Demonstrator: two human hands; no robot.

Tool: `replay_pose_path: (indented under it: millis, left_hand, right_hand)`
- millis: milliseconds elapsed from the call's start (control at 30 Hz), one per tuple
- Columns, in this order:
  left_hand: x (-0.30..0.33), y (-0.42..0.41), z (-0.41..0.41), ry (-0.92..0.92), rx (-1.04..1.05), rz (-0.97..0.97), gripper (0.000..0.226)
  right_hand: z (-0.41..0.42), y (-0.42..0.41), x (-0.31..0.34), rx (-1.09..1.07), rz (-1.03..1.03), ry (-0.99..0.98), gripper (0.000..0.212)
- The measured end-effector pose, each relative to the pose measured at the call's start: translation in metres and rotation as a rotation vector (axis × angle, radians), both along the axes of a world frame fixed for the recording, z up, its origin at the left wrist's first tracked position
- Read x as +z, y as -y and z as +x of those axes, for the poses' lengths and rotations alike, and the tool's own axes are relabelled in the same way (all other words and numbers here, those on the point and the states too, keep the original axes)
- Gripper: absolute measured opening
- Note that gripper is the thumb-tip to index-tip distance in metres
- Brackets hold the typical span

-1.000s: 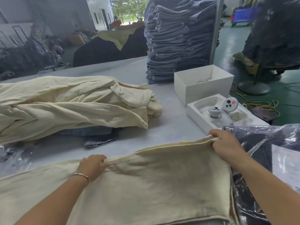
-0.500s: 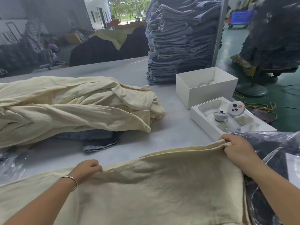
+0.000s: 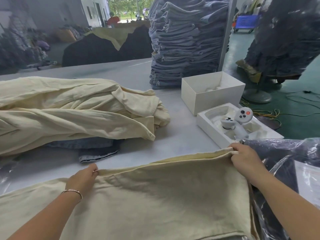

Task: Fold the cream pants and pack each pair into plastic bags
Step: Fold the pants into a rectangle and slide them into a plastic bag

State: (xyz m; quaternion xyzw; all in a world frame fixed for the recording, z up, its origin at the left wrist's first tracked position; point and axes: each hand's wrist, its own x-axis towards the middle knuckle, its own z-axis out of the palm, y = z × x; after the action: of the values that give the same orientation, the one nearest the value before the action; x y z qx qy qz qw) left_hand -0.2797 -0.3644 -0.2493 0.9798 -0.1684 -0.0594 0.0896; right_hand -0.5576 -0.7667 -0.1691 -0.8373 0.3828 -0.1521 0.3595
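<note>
One pair of cream pants (image 3: 164, 193) lies spread flat across the near part of the grey table (image 3: 181, 135). My left hand (image 3: 83, 179) pinches its far edge near the middle of that edge. My right hand (image 3: 245, 158) grips the far right corner of the same pair. A loose heap of more cream pants (image 3: 69, 111) lies further back on the left. Clear plastic bags (image 3: 290, 170) with dark garments inside lie at the right, beside my right arm.
Dark denim (image 3: 97, 149) pokes out from under the cream heap. A tall stack of folded jeans (image 3: 187, 42) stands at the back. An open white box (image 3: 213, 90) and a white tray with controllers (image 3: 237, 125) sit near the table's right edge.
Both hands keep their hold on the far edge of the cream pants. The left hand has slid a little along that edge, and the edge now looks straighter.
</note>
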Motion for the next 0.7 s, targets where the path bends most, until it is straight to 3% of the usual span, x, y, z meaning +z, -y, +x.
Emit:
replay_pose_path:
  millis: [100, 267, 333, 433, 600, 700]
  left_hand:
    - [-0.003, 0.003, -0.005, 0.083, -0.056, -0.040, 0.003]
    - [-0.003, 0.004, -0.002, -0.096, -0.192, -0.084, 0.021]
    - [-0.002, 0.004, 0.000, -0.094, -0.173, -0.147, 0.024]
    - [0.000, -0.001, 0.004, -0.037, -0.147, -0.225, 0.029]
    - [0.006, -0.013, 0.013, -0.137, -0.210, -0.094, 0.060]
    - [0.006, -0.019, 0.015, -0.235, -0.267, 0.021, 0.056]
  right_hand:
    - [0.001, -0.002, 0.000, -0.008, -0.005, -0.009, 0.024]
    - [0.005, -0.006, -0.002, 0.006, 0.001, -0.028, 0.013]
    - [0.010, -0.006, -0.001, 0.012, 0.014, -0.037, 0.006]
    - [0.015, -0.005, -0.001, 0.012, 0.019, -0.068, 0.012]
    - [0.019, 0.000, -0.005, 0.021, -0.019, -0.117, 0.023]
    - [0.022, 0.000, -0.011, 0.027, -0.051, -0.117, 0.028]
